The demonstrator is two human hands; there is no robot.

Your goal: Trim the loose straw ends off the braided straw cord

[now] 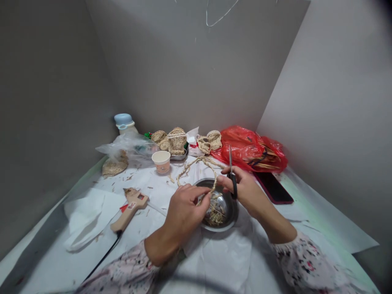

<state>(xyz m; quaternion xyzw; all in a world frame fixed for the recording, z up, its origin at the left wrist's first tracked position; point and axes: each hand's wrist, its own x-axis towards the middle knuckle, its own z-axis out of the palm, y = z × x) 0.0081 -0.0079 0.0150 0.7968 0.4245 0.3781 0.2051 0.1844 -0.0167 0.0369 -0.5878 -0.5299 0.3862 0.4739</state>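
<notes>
A braided straw cord (215, 171) loops above a metal bowl (234, 218). My left hand (187, 206) pinches the cord between thumb and fingers over the bowl's left side. In my right hand (241, 185) is a pair of scissors (233, 179) with black handles, its blades pointing up and away from me. The right thumb and fingertips are close to the cord; whether they touch it I cannot tell. Straw clippings (216, 214) lie inside the bowl, partly hidden by my left hand.
A glue gun (131, 208) with a trailing cable lies at left beside a white paper (88, 212). Behind stand a paper cup (161, 162), woven straw pieces (177, 141) and a blue-lidded bottle (124, 122). A red plastic bag (245, 147) and a phone (273, 188) are at right.
</notes>
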